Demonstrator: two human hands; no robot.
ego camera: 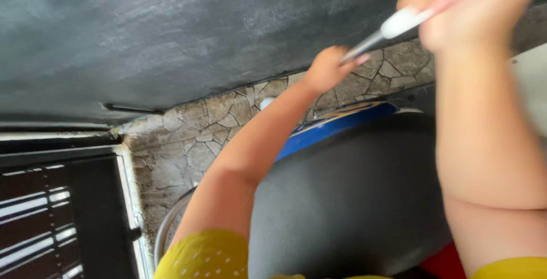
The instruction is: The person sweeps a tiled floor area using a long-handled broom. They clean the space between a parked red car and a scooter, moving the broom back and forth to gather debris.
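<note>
- No container is showing plainly anywhere in this blurred view.
- The right hand [476, 8] is gripping a white-handled tool [407, 20], its grip clamped round the handle, with the metal shaft running down and left.
- The left hand [327, 68] is meeting the tool's tip, its grip curled; whether it is pinching the tip I cannot tell.
- Both arms are reaching out from yellow sleeves [208, 256] over a dark grey rounded surface [353, 199] with a blue edge [336, 128].
- A stone-patterned floor [188, 142], a dark wall [171, 28] and a slatted black gate [51, 216] are lying beyond.
</note>
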